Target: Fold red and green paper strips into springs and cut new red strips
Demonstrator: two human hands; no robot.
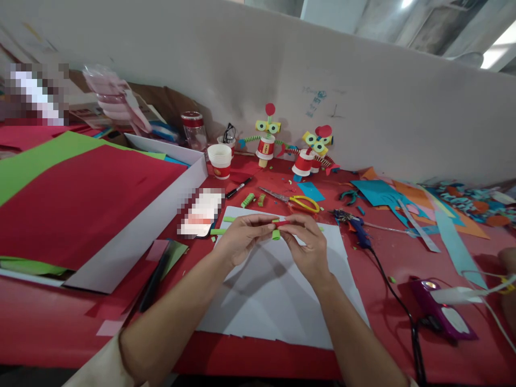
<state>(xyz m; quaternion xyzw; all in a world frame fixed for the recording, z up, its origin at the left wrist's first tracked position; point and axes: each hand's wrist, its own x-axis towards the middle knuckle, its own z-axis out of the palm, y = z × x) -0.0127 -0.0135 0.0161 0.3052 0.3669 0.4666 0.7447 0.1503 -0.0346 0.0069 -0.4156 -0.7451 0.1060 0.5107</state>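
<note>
My left hand and my right hand meet above a white sheet on the red table. Between their fingertips is a small piece of folded paper strips, green with a red part on top. Both hands pinch it, the left from its left side and the right at the red part. Green paper strips lie by the sheet's upper left edge. Just beyond the hands are yellow-handled scissors and a folded green paper spring.
A white box of coloured paper stands left, near a phone and stacked paper cups. Two paper-cup figures stand at the wall. To the right lie a blue glue gun, paper scraps and a purple power strip.
</note>
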